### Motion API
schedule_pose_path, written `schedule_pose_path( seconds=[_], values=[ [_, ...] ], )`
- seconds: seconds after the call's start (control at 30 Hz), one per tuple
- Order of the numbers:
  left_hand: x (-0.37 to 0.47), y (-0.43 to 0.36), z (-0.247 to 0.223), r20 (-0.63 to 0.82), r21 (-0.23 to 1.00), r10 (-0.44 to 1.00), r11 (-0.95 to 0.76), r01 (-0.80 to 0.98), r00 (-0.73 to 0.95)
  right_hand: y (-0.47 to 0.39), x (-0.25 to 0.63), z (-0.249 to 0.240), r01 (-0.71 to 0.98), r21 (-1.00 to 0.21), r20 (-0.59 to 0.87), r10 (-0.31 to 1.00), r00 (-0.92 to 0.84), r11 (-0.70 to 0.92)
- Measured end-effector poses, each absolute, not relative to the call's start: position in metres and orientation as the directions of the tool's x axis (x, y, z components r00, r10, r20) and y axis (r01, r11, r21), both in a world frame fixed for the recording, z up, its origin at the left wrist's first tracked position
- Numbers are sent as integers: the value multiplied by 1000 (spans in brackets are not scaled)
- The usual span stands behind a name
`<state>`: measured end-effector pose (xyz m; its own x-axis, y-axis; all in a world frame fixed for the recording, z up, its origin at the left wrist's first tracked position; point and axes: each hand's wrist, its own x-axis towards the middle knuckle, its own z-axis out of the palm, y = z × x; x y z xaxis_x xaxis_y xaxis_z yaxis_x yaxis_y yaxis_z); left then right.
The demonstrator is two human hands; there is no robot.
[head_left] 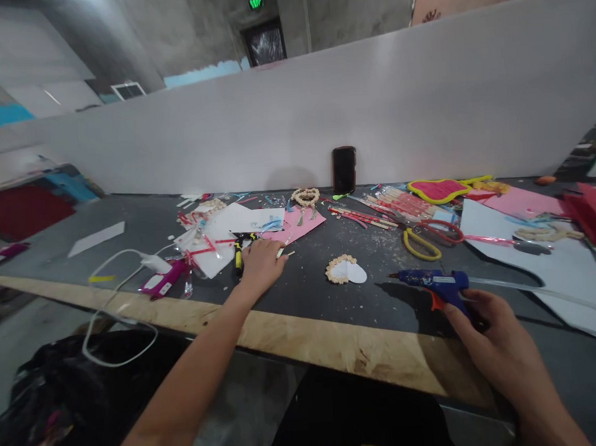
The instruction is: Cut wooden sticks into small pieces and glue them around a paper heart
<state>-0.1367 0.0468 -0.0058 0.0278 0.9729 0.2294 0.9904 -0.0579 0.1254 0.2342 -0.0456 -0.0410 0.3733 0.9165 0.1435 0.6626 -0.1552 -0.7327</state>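
A blue glue gun with an orange trigger is held in my right hand, its nozzle pointing left over the dark table. To the left of the nozzle lies a white paper shape, its left part edged with small tan pieces. My left hand reaches to the pink paper, beside a black and yellow tool. Small pale sticks show at its fingertips, and the fingers are bent together around them. Whether that hand also touches the tool is unclear.
A phone leans upright against the white partition. Yellow-handled scissors, red-wrapped sticks and white sheets lie to the right. On the left are a purple device and a white cable hanging over the wooden edge.
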Motion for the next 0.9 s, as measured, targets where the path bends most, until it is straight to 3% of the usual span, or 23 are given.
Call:
schedule_pose_path(
  seconds=[0.23, 0.33, 0.5, 0.7, 0.9],
  values=[
    [-121, 63, -7, 200, 146, 977, -98, 984, 68, -53, 229, -43, 713, -686, 230, 886, 402, -146],
    [-110, 61, -9, 186, 158, 979, -118, 980, 88, -57, 226, -39, 665, -735, 280, 835, 474, -131],
    [-103, 59, -8, 175, 160, 980, -127, 979, 98, -58, 224, -33, 529, -843, 242, 809, 536, -99],
    [-112, 53, -3, 151, 119, 984, -116, 986, 98, -57, 225, -34, 585, -794, 206, 834, 513, -164],
    [-130, 80, 6, 157, 90, 987, 10, 996, -24, -55, 227, -43, 697, -694, 148, 912, 383, -180]
  ],
)
